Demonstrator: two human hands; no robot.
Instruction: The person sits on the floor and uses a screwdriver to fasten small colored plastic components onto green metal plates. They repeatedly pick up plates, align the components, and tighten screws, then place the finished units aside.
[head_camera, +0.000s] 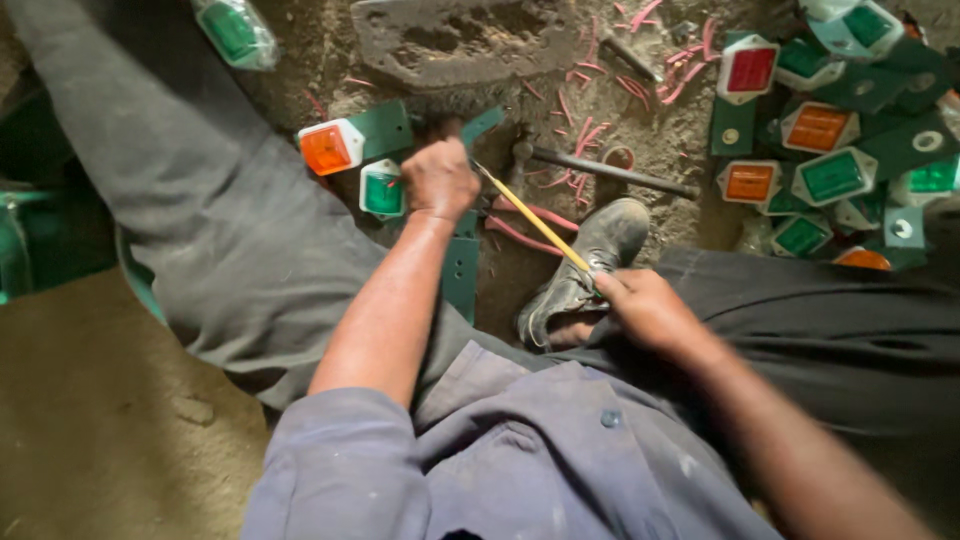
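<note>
Rod (532, 222): yellow, slanting from left hand (438, 180) down-right to right hand (640, 308).
Grip: both hands pinch its ends.
Nearby: hammer (600, 172) beyond, shoe (580, 270) beneath, green lamp (382, 190) beside left hand.

Around the left hand (438, 178) the dirt floor is crowded: an orange reflector on a green bracket (352, 140) lies just to its left, a green reflector (382, 190) touches it, and a hammer (600, 170) lies across the ground to its right with pink wire offcuts (590, 110) scattered behind. The yellow-handled tool (535, 222) stretches between that hand and the right hand (645, 308), barring the gap above the worn shoe (585, 270). A heap of reflectors (830, 150) blocks the far right, while bare ground (90, 430) lies open at lower left.
</note>
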